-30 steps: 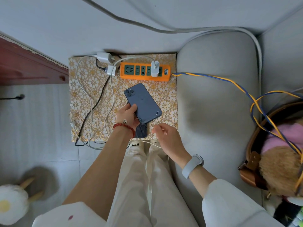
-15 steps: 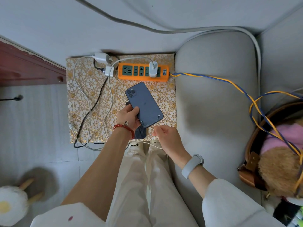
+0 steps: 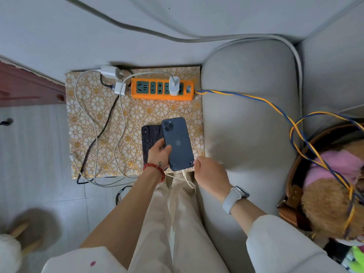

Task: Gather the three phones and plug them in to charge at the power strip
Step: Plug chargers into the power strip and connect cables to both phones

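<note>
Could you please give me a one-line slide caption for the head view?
Left hand holds a blue phone, white cable plugged in, below the orange power strip.

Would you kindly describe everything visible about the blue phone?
The blue phone is a dark blue slab with a smooth matte-looking back facing up, a square camera cluster at its far corner and a faint logo at mid-back. The left hand grips its left edge, tilting it slightly over the patterned mat, where it partly covers a black phone. A white cable is plugged into its near end. The right hand is close by that corner; contact is unclear.
</note>
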`<state>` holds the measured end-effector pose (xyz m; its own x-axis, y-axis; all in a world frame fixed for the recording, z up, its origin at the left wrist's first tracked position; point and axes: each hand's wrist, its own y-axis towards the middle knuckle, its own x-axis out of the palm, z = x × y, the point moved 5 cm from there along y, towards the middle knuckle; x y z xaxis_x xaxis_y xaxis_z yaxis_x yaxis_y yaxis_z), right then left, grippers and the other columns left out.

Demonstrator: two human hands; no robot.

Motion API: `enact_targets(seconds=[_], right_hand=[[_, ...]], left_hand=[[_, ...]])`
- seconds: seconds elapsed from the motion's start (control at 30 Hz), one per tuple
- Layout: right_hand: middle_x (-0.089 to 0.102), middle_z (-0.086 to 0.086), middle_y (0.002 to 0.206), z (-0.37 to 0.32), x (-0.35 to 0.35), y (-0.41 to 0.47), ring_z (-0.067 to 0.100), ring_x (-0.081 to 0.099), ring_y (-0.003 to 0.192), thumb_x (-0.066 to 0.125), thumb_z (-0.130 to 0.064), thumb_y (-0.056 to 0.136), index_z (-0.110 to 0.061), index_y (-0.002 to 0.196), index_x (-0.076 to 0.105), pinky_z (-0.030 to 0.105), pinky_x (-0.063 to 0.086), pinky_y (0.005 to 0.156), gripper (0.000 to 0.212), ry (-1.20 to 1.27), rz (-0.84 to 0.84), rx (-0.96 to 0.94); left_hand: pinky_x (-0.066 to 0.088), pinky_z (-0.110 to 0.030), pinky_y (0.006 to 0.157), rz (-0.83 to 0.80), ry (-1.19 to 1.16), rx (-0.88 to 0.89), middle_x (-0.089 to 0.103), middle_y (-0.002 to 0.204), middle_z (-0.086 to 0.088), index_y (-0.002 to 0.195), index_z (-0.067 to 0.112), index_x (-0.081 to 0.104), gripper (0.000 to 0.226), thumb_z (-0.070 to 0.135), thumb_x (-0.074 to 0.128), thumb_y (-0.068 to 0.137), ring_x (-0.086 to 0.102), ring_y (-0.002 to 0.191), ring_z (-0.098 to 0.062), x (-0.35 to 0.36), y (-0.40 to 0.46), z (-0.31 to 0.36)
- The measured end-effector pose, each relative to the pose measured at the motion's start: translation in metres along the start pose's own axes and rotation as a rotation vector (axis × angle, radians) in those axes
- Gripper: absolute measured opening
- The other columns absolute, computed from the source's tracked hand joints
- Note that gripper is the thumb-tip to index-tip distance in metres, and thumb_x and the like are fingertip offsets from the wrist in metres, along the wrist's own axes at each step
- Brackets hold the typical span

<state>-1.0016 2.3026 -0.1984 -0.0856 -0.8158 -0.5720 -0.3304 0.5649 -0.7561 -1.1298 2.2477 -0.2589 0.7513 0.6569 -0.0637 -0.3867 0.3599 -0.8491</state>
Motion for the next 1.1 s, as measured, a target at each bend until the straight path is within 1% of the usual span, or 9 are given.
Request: enact_targets(seconds=[0.1, 0.23, 0.33, 0.4, 0.5, 0.63, 0.77, 0.93, 1.1], right_hand=[[0.062, 0.012, 0.109, 0.003, -0.012, 0.003, 0.034, 0.054, 0.104, 0.034, -0.009, 0.09, -0.009, 0.107, 0.054, 0.034, 0.038, 0.075, 0.026, -0.068, 0.12, -0.078], [0.052, 0.01, 0.129, 0.01, -0.005, 0.009, 0.031, 0.046, 0.12, 0.036, -0.002, 0.089, -0.009, 0.128, 0.046, 0.035, 0.039, 0.096, 0.041, -0.127, 0.122, -0.15], [0.061, 0.017, 0.113, 0.008, -0.001, 0.007, 0.037, 0.056, 0.105, 0.04, 0.003, 0.079, -0.001, 0.114, 0.056, 0.04, 0.047, 0.089, 0.039, -0.151, 0.179, -0.22], [0.067, 0.016, 0.09, 0.009, 0.001, 0.004, 0.037, 0.064, 0.085, 0.041, -0.003, 0.067, -0.001, 0.092, 0.063, 0.039, 0.056, 0.072, 0.033, -0.197, 0.214, -0.248], [0.069, 0.008, 0.083, 0.01, 0.003, 0.001, 0.028, 0.067, 0.081, 0.03, -0.013, 0.068, -0.006, 0.085, 0.066, 0.03, 0.057, 0.071, 0.04, -0.348, 0.216, -0.306], [0.069, 0.008, 0.083, 0.01, 0.002, 0.003, 0.028, 0.068, 0.082, 0.046, -0.007, 0.067, -0.004, 0.088, 0.067, 0.029, 0.056, 0.073, 0.03, -0.363, 0.23, -0.307], [0.07, 0.007, 0.081, 0.004, 0.007, 0.007, 0.028, 0.068, 0.077, 0.074, 0.0, 0.056, -0.006, 0.091, 0.068, 0.031, 0.056, 0.068, 0.037, -0.301, 0.214, -0.276], [0.067, 0.009, 0.107, -0.013, 0.008, 0.012, 0.031, 0.062, 0.104, 0.045, -0.005, 0.084, -0.009, 0.112, 0.061, 0.041, 0.047, 0.09, 0.033, -0.187, 0.211, -0.303], [0.061, 0.009, 0.121, -0.035, 0.005, 0.026, 0.029, 0.053, 0.115, 0.042, -0.007, 0.091, -0.009, 0.123, 0.053, 0.041, 0.041, 0.098, 0.034, -0.153, 0.264, -0.369]], left_hand=[[0.049, -0.046, 0.091, -0.035, 0.125, 0.009, 0.057, 0.101, -0.01, 0.118, 0.013, 0.054, 0.036, -0.002, 0.038, 0.09, 0.056, 0.092, -0.026, 0.014, 0.006, -0.005], [0.044, -0.033, 0.066, -0.066, 0.257, 0.022, 0.054, 0.087, -0.013, 0.122, 0.011, 0.052, 0.04, -0.002, 0.034, 0.088, 0.048, 0.074, -0.023, 0.033, 0.012, -0.011], [0.038, -0.027, 0.057, -0.045, 0.362, 0.081, 0.054, 0.092, -0.011, 0.122, 0.008, 0.05, 0.042, -0.005, 0.03, 0.087, 0.043, 0.065, -0.018, 0.044, 0.015, -0.012], [0.046, -0.035, 0.076, -0.028, 0.524, 0.127, 0.051, 0.113, -0.018, 0.126, 0.004, 0.044, 0.044, -0.005, 0.032, 0.085, 0.05, 0.084, -0.025, 0.049, 0.015, -0.012], [0.033, -0.036, 0.101, -0.016, 0.822, 0.141, 0.029, 0.132, -0.017, 0.136, 0.007, 0.032, 0.053, -0.004, 0.035, 0.083, 0.035, 0.118, -0.035, 0.047, 0.009, -0.011], [0.031, -0.039, 0.102, -0.028, 0.94, 0.188, 0.031, 0.133, -0.017, 0.132, 0.012, 0.04, 0.044, 0.006, 0.039, 0.088, 0.029, 0.122, -0.035, 0.033, 0.004, 0.001], [0.035, -0.039, 0.101, 0.222, 0.802, 0.269, 0.04, 0.129, -0.019, 0.125, 0.009, 0.049, 0.038, 0.008, 0.042, 0.088, 0.036, 0.121, -0.033, -0.011, 0.002, 0.023], [0.029, -0.045, 0.107, 0.445, 0.803, 0.228, 0.032, 0.141, -0.018, 0.133, 0.007, 0.035, 0.047, 0.006, 0.041, 0.086, 0.025, 0.132, -0.034, -0.082, 0.023, 0.046], [0.027, -0.054, 0.108, 0.296, 0.85, 0.28, 0.041, 0.141, -0.01, 0.142, 0.014, 0.014, 0.059, 0.019, 0.042, 0.09, 0.025, 0.135, -0.032, -0.102, 0.067, 0.072]])
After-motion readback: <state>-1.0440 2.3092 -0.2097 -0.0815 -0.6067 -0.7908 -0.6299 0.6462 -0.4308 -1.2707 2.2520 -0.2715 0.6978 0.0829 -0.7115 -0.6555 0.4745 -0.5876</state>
